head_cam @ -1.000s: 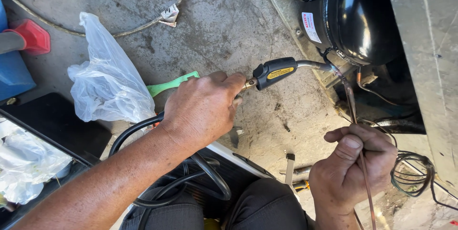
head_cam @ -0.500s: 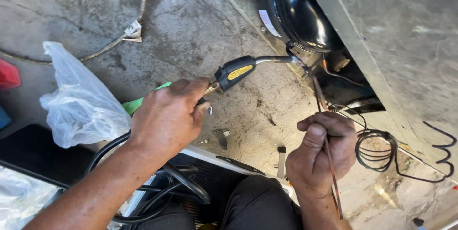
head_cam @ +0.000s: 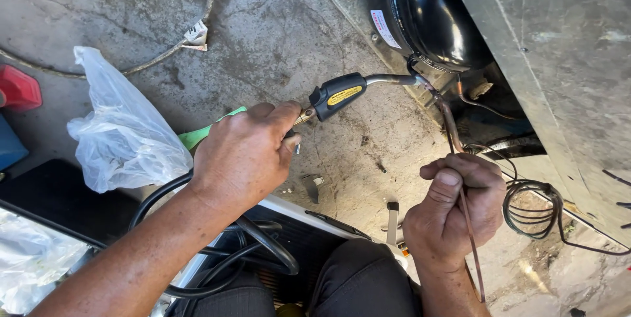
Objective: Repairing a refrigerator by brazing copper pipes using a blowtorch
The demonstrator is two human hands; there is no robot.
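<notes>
Nearby, hands gripping torch (head_cam: 338, 93) and thin rod (head_cam: 470, 238), plastic bag (head_cam: 125, 136) left, coiled wire (head_cam: 532, 202) right.

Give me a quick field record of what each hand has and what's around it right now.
left hand: grips the torch by its handle, nozzle pointed at the pipework beside the compressor
right hand: fist closed on a thin rod, its upper end raised to the joint at the torch tip
hose: black, looped under the left forearm
plastic bag: on the concrete floor, left of the left hand
wire coil: on the floor, right of the right hand
flame: cannot tell
</notes>
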